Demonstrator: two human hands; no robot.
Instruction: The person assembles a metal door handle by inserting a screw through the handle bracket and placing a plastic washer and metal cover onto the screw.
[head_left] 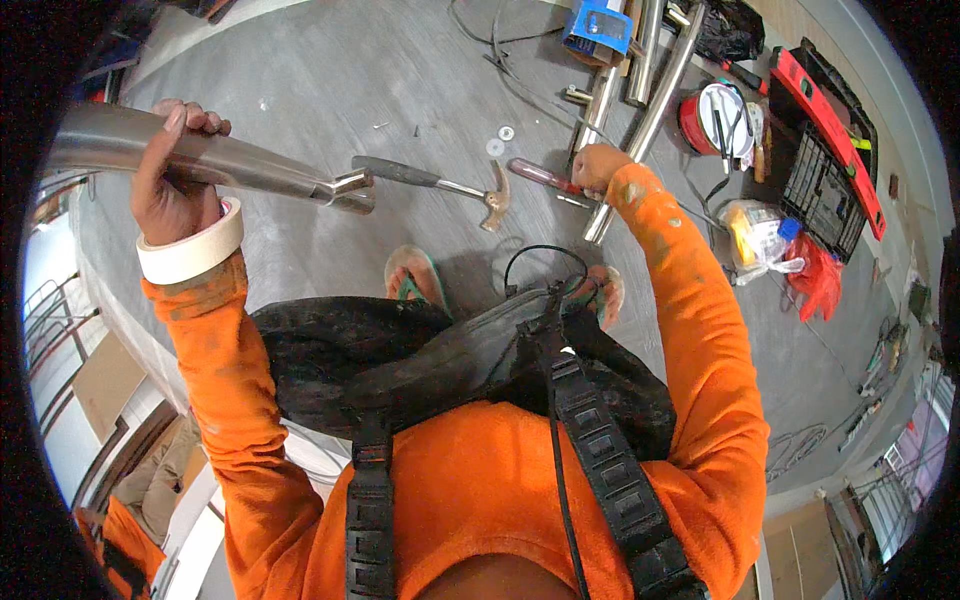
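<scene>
My left hand [178, 170] is wrapped round a thick, shiny metal tube [250, 165], held out to the left, its near end showing a cut-out fitting. A roll of cream masking tape [192, 246] hangs round my left wrist like a bracelet. Over on the right, my right hand [601, 170] is closed at one end of a screwdriver [542, 175] with a dark red handle; its shaft is hidden by the fingers. Between the hands, a claw hammer [440, 185] with a grey grip lies on the floor. Two small round discs [501, 139] lie beyond it.
Several polished metal tubes [655, 100] lie beyond my right hand, beside a blue box [598, 32]. Farther right are a red-and-white bucket [717, 118], a red spirit level [828, 135], a black crate [822, 190], a plastic bag [757, 240] and a red glove [817, 285]. A cable [510, 70] crosses the floor.
</scene>
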